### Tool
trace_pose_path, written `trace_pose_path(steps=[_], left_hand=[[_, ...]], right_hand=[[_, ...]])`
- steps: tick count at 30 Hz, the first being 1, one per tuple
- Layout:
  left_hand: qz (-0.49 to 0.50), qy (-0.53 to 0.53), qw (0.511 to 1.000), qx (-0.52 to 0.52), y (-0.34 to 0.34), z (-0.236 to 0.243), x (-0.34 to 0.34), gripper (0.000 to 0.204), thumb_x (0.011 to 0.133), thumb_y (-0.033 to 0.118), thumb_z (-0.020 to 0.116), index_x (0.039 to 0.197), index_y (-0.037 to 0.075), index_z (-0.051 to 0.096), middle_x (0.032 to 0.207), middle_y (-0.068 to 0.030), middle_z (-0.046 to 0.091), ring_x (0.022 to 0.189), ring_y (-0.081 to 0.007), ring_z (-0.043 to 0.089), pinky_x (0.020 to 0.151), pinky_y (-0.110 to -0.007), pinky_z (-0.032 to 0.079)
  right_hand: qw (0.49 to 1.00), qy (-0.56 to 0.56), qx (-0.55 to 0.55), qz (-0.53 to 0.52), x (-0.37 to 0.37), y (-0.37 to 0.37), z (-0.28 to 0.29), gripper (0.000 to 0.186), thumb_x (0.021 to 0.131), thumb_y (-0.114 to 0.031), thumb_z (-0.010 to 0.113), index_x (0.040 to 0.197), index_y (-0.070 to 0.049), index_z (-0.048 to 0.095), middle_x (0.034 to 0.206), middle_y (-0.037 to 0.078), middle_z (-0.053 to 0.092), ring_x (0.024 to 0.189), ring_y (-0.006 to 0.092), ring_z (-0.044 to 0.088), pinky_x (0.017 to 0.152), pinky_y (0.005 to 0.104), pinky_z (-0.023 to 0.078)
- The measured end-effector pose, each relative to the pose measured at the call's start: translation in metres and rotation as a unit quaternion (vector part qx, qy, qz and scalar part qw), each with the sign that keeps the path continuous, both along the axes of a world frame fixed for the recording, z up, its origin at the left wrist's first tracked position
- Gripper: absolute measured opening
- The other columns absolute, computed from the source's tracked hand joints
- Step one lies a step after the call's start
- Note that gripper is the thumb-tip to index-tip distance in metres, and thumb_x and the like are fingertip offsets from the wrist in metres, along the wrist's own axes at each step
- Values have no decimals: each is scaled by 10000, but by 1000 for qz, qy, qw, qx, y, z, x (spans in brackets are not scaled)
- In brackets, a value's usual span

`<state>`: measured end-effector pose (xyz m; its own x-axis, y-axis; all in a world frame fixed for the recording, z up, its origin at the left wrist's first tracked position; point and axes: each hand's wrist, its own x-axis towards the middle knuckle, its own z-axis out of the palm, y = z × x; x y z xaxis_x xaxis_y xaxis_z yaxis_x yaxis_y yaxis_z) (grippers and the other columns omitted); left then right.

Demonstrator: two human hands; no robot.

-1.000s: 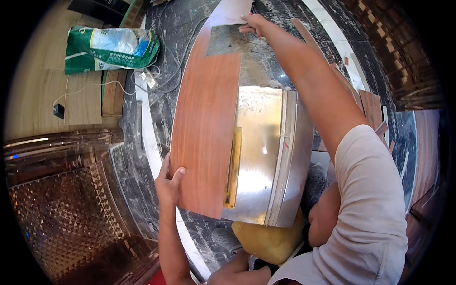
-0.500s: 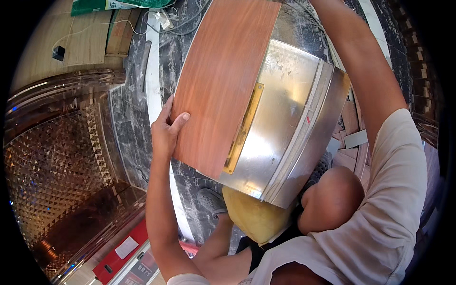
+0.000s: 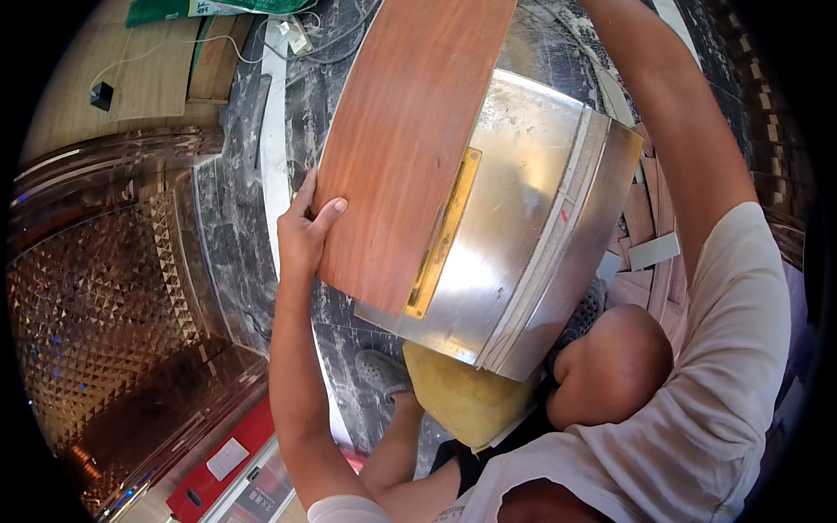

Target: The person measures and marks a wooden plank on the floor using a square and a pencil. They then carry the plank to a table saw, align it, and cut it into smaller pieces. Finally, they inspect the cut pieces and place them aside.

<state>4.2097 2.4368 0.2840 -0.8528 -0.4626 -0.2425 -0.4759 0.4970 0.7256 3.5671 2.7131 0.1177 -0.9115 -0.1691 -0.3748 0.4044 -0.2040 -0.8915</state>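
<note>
I find the wooden board (image 3: 397, 166) over the metal counter (image 3: 513, 187), its edge gripped by the part-closed left hand (image 3: 303, 235); right hand unseen, grip undeterminable. Judged step: steadying; next calls for level support.

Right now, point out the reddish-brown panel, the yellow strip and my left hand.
Reddish-brown panel (image 3: 415, 157): head view, middle of its visible face.
Yellow strip (image 3: 448, 228): head view, midway along its visible length.
Left hand (image 3: 302, 234): head view, middle of the hand, below the thumb.
</note>
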Motion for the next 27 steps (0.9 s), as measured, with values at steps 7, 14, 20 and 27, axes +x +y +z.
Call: trace_pose_path(steps=[7, 14, 20, 27], left_hand=[[-16, 29, 999, -8, 0, -5, 12, 696, 882, 159, 774, 1477, -22, 462, 1321, -203, 645, 1110, -182, 643, 965, -300, 506], [1, 34, 999, 6, -4, -16, 33, 709, 874, 147, 781, 1483, -17, 456, 1314, -215, 650, 1122, -186, 646, 969, -303, 504], [0, 24, 1000, 0, -6, -14, 50, 714, 870, 170, 793, 1475, -21, 465, 1308, -218, 655, 1122, -186, 650, 964, -304, 507], [-4, 12, 1000, -9, -9, -10, 70, 736, 860, 227, 809, 1471, -9, 476, 1305, -243, 652, 1115, -206, 670, 951, -319, 522]], right_hand=[[1000, 11, 20, -2, 14, 9, 9, 126, 925, -83, 526, 862, -40, 626, 649, 114, 589, 402, 165, 418, 331, 332, 233], [999, 16, 33, -6, 33, 13, 16, 111, 914, -79, 552, 838, -39, 623, 639, 108, 573, 411, 170, 413, 342, 343, 236], [999, 19, 43, -11, 51, 12, 24, 105, 906, -75, 575, 818, -39, 621, 630, 103, 559, 419, 175, 409, 352, 352, 239], [998, 23, 61, -12, 72, 13, 30, 107, 895, -71, 601, 795, -39, 618, 621, 98, 543, 427, 180, 404, 363, 364, 242]])
